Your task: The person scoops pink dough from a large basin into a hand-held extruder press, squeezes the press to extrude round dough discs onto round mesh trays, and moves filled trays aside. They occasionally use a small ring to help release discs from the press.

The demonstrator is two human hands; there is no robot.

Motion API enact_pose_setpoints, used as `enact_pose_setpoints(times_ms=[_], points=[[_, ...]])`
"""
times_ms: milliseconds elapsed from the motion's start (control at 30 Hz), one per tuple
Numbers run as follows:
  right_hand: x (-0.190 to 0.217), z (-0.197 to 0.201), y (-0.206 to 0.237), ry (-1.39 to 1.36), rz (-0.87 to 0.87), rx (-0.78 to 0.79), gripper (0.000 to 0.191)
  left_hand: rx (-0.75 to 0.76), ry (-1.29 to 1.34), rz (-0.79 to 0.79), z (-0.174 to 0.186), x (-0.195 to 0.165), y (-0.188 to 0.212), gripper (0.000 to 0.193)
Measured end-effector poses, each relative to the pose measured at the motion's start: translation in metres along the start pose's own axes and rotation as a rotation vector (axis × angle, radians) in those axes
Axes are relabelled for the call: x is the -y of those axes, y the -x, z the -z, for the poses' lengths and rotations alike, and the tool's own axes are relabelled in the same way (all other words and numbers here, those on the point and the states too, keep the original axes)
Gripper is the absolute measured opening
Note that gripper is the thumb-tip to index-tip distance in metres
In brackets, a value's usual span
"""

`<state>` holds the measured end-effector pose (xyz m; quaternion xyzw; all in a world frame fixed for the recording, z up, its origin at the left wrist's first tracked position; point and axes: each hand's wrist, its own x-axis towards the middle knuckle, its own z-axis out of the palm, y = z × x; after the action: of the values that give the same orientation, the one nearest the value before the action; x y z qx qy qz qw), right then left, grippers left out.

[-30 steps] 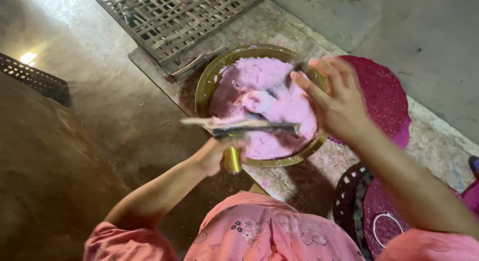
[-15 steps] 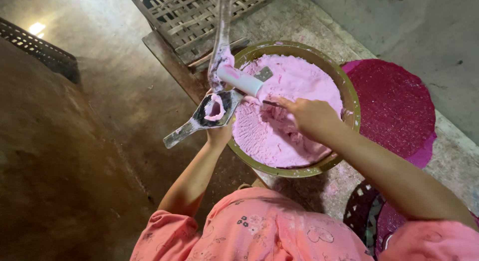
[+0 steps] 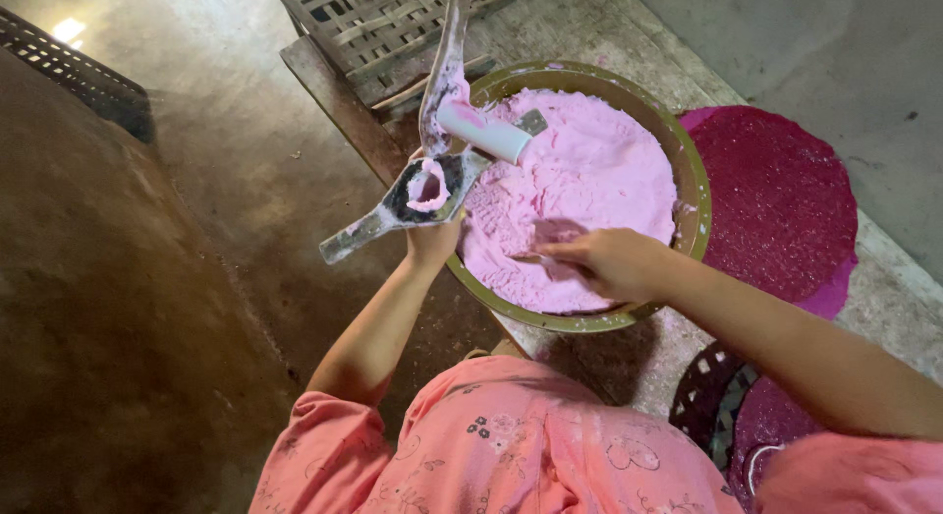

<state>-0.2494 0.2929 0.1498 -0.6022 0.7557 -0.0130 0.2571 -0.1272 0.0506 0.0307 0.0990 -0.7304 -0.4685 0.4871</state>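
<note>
From the head camera, looking down: a wide, round metal bowl with an olive-green rim (image 3: pixel 695 195) sits on a rough grey slab (image 3: pixel 884 308), filled almost to the brim with soft pink dough (image 3: pixel 599 180).

The left hand (image 3: pixel 432 241) is raised over the bowl's left edge and is clenched around a hinged metal press tool (image 3: pixel 422 190). One long handle (image 3: pixel 454 32) of the tool stands up and away toward the top of the view; the other handle (image 3: pixel 346 241) juts down and to the left, clear of the bowl. Between them is a round cup (image 3: pixel 426 188) holding a small lump of the pink dough, and a white cylindrical plunger (image 3: pixel 483 131), smeared with pink, points across the dough surface toward the bowl's middle.

The right hand (image 3: pixel 601 263) lies low inside the bowl at its near edge, just right of the tool and apart from it. Its fingers curl down into the dough; whether they have closed on a portion cannot be told.

Right of the bowl, touching its rim, lies a flat round magenta mat (image 3: pixel 776 195). Beyond the bowl is a woven bamboo tray (image 3: pixel 373 18). The person wears a salmon-pink patterned top (image 3: pixel 511 445).
</note>
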Motion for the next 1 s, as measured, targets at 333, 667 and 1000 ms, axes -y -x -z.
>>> enact_pose_setpoints(times_ms=[333,667,1000], points=[[-0.008,0.055,0.124,-0.539,-0.208,-0.247,0.042,-0.013,-0.421,-0.332,-0.002,-0.062,-0.033,0.043],[0.044,0.102,0.111,0.249,-0.215,-0.362,0.041,0.518,-0.426,-0.382,-0.047,-0.117,-0.022,0.055],[0.047,0.063,0.130,0.355,-0.264,-0.527,0.035,0.566,-0.312,0.295,-0.037,-0.123,-0.031,0.051]])
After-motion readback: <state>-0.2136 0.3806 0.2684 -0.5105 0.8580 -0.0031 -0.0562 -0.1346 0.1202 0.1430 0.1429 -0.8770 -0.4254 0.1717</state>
